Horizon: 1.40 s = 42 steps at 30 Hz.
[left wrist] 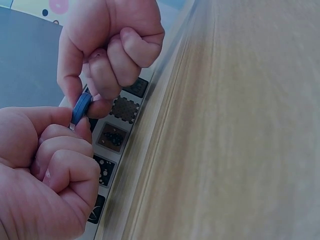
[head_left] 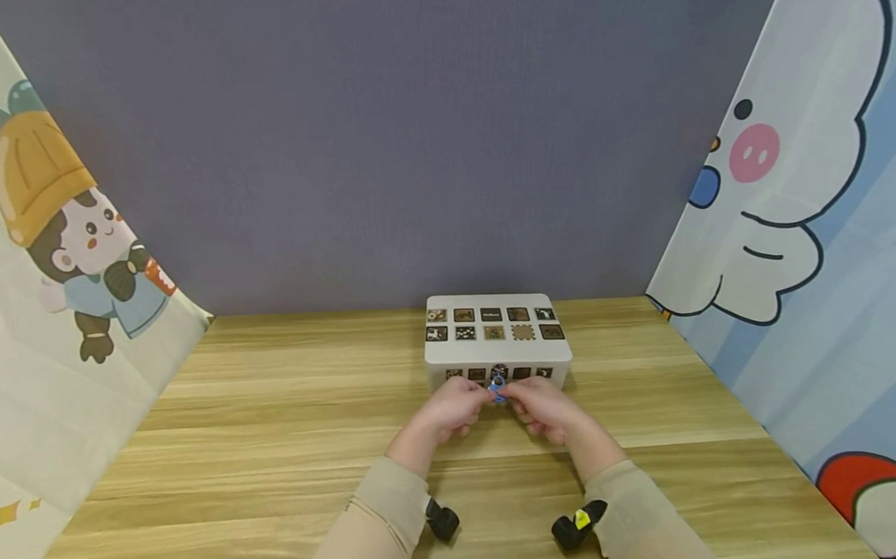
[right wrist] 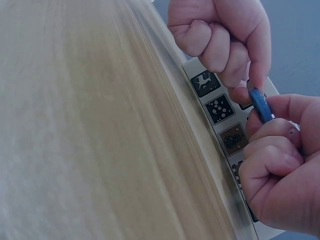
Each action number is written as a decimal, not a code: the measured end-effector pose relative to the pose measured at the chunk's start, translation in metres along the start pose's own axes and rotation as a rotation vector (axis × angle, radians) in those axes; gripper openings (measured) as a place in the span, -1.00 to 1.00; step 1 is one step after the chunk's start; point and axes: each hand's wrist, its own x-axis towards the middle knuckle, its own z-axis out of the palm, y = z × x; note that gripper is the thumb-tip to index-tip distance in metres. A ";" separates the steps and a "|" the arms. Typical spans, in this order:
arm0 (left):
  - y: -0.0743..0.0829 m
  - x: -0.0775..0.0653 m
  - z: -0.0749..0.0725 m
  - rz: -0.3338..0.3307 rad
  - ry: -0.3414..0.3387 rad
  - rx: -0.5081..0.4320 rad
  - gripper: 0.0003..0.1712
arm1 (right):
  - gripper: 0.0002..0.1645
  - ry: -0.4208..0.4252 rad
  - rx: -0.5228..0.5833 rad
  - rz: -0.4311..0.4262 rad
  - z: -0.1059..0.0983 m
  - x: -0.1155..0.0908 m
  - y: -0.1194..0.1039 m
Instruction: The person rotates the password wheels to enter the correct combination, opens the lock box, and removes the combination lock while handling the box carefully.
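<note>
A white box [head_left: 496,344] with rows of small dark square pictures stands on the wooden table, its metal clasp [head_left: 499,369] on the front. At that clasp is a small blue padlock [head_left: 497,387]. My left hand [head_left: 457,406] pinches the padlock from the left, between thumb and forefinger. From the other side my right hand [head_left: 545,409] pinches it the same way. Both wrist views show the blue padlock [left wrist: 81,107] edge-on between the two hands' fingertips, other fingers curled in. The hands hide part of the box front, and the shackle is too small to read.
The wooden table [head_left: 289,420] stretches around the box. A grey panel [head_left: 412,148] rises behind it. Printed cartoon sheets hang at the left [head_left: 45,330] and right [head_left: 792,256]. Black wrist cameras sit on both sleeves.
</note>
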 end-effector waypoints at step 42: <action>0.001 -0.002 -0.001 0.012 0.005 0.010 -0.68 | -0.56 0.045 0.092 0.056 -0.012 -0.003 -0.004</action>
